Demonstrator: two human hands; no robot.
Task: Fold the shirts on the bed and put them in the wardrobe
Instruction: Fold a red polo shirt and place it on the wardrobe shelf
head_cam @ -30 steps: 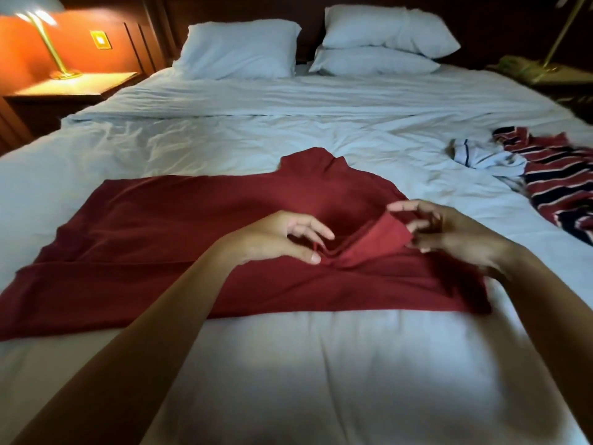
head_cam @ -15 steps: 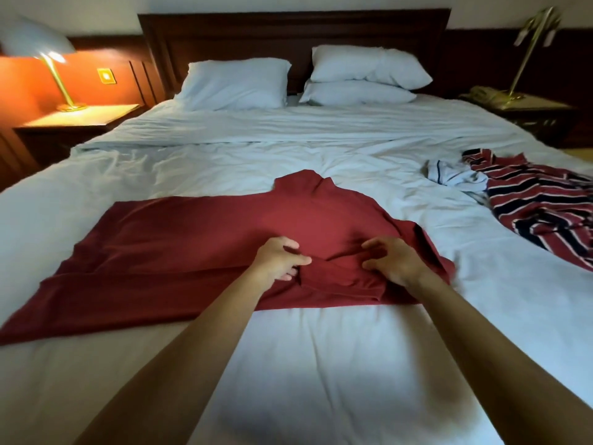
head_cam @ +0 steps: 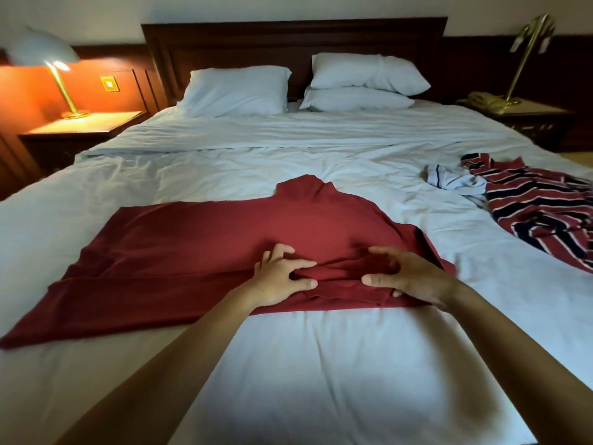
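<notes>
Red shirt [head_cam: 208, 245] spread across the near half of the bed [head_cam: 321, 364], its length running along the bed's width. The cloth is plain dark red and mostly smooth. The collar [head_cam: 305, 187] points toward the bed's head end, and the hem trails off toward the bed's left edge. The sleeve [head_cam: 343, 284] on the side nearest the bed's foot edge is folded inward and lies on the body of the shirt as a flat, layered band.

One second earlier this sleeve was held up off the shirt, stretched between the two hands. Half a second earlier it was down, with both hands bunched close together on it. Now the hands sit wider apart and the band between them is flatter.

Left hand [head_cam: 279, 281]: fingers spread on the cloth, with thumb and forefinger pinching a small ridge of fabric at the left end of the band. Right hand [head_cam: 414, 277]: arched over the right end, thumb laid flat on the cloth; whether its fingers catch any fabric cannot be told. The sleeve lies between and under both hands, and the rest of the shirt extends beyond and to the left of them.

A striped shirt [head_cam: 539, 216] lies crumpled at the bed's right edge.
</notes>
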